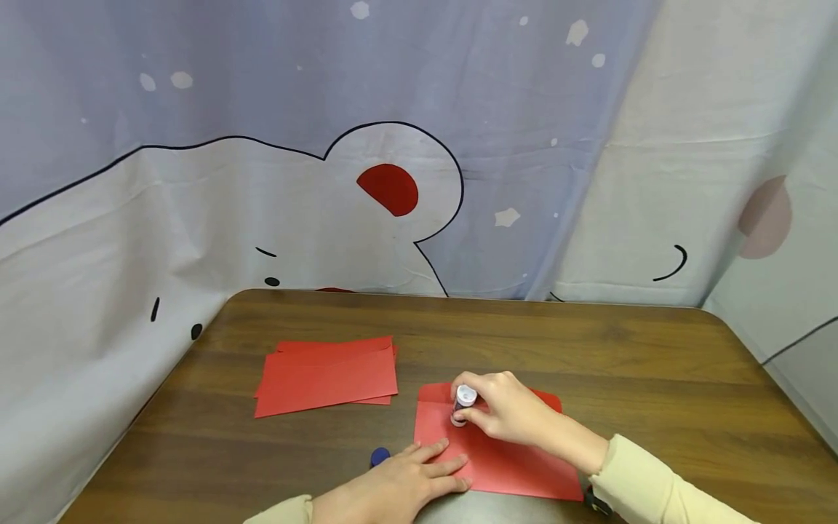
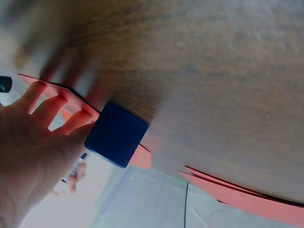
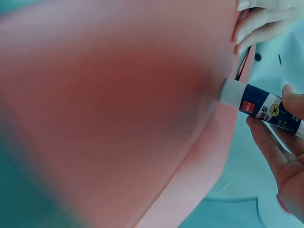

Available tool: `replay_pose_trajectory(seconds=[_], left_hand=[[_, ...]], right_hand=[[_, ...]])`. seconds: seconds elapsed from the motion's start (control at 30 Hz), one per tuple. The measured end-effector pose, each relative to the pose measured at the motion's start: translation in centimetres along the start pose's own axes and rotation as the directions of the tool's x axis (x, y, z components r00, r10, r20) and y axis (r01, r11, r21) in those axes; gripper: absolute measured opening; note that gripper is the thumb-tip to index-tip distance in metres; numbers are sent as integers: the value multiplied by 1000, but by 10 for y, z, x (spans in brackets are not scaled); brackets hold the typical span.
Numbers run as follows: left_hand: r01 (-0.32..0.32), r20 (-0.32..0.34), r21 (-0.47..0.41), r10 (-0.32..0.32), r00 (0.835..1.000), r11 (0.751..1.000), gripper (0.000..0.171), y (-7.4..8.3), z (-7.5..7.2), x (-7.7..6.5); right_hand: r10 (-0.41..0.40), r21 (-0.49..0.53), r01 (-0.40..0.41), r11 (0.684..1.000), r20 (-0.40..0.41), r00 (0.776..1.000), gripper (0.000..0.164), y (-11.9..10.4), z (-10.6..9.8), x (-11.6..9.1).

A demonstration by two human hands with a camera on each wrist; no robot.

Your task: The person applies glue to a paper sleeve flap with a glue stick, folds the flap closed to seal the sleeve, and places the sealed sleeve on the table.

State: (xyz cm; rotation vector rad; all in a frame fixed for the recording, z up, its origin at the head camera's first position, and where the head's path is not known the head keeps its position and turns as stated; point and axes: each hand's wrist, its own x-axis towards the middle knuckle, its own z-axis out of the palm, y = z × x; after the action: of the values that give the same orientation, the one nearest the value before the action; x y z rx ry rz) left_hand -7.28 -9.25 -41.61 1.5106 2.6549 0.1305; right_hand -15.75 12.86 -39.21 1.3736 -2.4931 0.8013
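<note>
My right hand (image 1: pixel 513 411) grips a glue stick (image 1: pixel 465 397) between thumb and fingers, its base up and its end down at a red envelope (image 1: pixel 517 469). In the right wrist view the glue stick (image 3: pixel 259 104) shows a dark blue and white label, and its white end meets the red paper near the fold line of the flap. The left hand (image 1: pixel 406 477) lies with spread fingers on the envelope's lower left part. Beside that hand a dark blue cap (image 1: pixel 380 456) stands on the table; in the left wrist view the cap (image 2: pixel 117 135) looks large and close.
Several red envelopes (image 1: pixel 327 378) lie in a loose stack on the wooden table (image 1: pixel 589 349), left of the one under my hands. A patterned curtain (image 1: pixel 511 145) hangs behind the table's far edge. A dark band (image 1: pixel 597 502) sits near the right sleeve.
</note>
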Motion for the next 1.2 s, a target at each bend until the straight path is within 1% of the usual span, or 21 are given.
replay_pose_trajectory(seconds=[0.17, 0.3, 0.43, 0.53, 0.63, 0.83, 0.93, 1.07, 1.13, 1.2], left_hand=[[20, 12, -49, -19, 1000, 999, 64, 0, -1, 0], [33, 32, -79, -31, 999, 996, 67, -1, -2, 1], [42, 61, -122, -35, 998, 992, 68, -2, -2, 0], [37, 54, -128, -30, 998, 991, 68, -1, -1, 0], [27, 31, -118, -24, 999, 993, 68, 0, 0, -1], [25, 10, -106, -24, 1000, 994, 70, 2, 0, -1], [29, 15, -117, -27, 1000, 993, 69, 2, 0, -1], [24, 14, -105, -23, 1000, 994, 69, 1, 0, -1], [22, 12, -98, -21, 1000, 995, 69, 1, 0, 0], [25, 20, -113, -22, 1000, 993, 69, 1, -1, 0]], right_hand=[[0, -46, -4, 999, -87, 996, 25, 13, -18, -33], [50, -77, -60, 995, -133, 990, 28, 21, -32, -57], [101, -84, -115, 990, -163, 982, 31, 27, -44, -78], [137, -79, -153, 985, -179, 974, 32, 31, -53, -91], [164, -82, -183, 980, -197, 967, 34, 33, -60, -101], [168, -103, -192, 976, -207, 964, 36, 33, -65, -110], [138, -115, -166, 979, -216, 967, 37, 33, -63, -112], [97, -111, -126, 986, -233, 968, 38, 33, -60, -109], [89, -110, -118, 987, -235, 968, 38, 32, -58, -106], [84, -110, -112, 988, -230, 969, 36, 31, -55, -101]])
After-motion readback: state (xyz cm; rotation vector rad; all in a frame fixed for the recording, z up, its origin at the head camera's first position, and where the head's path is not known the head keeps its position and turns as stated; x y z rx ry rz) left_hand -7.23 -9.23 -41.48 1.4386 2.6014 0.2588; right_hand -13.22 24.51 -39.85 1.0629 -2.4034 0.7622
